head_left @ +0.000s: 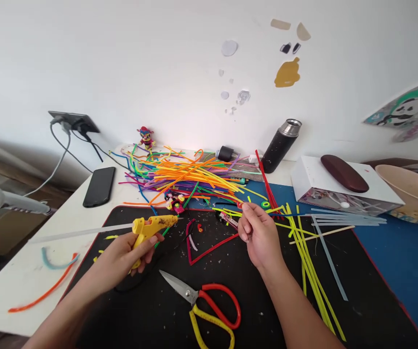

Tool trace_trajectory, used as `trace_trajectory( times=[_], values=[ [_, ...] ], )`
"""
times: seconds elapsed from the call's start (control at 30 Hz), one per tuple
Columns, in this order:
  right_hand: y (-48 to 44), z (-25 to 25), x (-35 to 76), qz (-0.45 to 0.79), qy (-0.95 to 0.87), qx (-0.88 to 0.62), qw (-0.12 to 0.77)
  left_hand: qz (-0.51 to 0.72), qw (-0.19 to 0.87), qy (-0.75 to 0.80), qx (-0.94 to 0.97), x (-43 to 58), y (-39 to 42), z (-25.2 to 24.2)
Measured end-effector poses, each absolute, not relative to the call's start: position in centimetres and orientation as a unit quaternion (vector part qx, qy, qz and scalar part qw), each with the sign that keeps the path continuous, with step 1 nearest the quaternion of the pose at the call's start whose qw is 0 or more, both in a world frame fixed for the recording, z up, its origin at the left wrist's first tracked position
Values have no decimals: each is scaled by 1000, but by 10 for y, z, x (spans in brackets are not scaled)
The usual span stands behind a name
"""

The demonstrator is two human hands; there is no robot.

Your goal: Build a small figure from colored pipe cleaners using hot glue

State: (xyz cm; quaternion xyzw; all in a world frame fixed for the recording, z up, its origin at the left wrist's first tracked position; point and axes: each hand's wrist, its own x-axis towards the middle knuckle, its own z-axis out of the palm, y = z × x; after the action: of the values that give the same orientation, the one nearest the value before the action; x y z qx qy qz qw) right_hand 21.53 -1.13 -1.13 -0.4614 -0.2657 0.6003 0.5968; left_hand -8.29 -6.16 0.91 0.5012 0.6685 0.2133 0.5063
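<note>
In my left hand (125,257) is a yellow hot glue gun (150,230), its nozzle pointing right and a long clear glue stick (81,233) sticking out of its back. My right hand (258,230) is closed in a pinch on a small red piece (240,205), mostly covered by the fingertips. Between the hands, a bent red pipe cleaner (209,251) and a tiny red-orange curl (200,228) lie on the black mat (136,310). A small colourful pipe-cleaner figure (174,200) lies beyond the nozzle. Scissors (194,293) with red and yellow handles rest open nearer me.
A heap of coloured pipe cleaners (194,172) spreads along the wall. Yellow pipe cleaners (309,266) and clear glue sticks (350,219) lie at right. A black flask (281,146), white box (340,184) and bowl (412,194) stand behind. A phone (100,186) lies left.
</note>
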Motion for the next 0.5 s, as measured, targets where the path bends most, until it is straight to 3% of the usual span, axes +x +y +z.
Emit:
trace_trajectory(
  times=[0.3, 0.5],
  values=[
    [-11, -16, 209, 607, -286, -468, 574, 98, 469, 719, 503, -86, -71, -5],
    [-14, -16, 208, 614, -283, -476, 562, -19, 205, 760, 617, -81, -75, 1]
  ],
)
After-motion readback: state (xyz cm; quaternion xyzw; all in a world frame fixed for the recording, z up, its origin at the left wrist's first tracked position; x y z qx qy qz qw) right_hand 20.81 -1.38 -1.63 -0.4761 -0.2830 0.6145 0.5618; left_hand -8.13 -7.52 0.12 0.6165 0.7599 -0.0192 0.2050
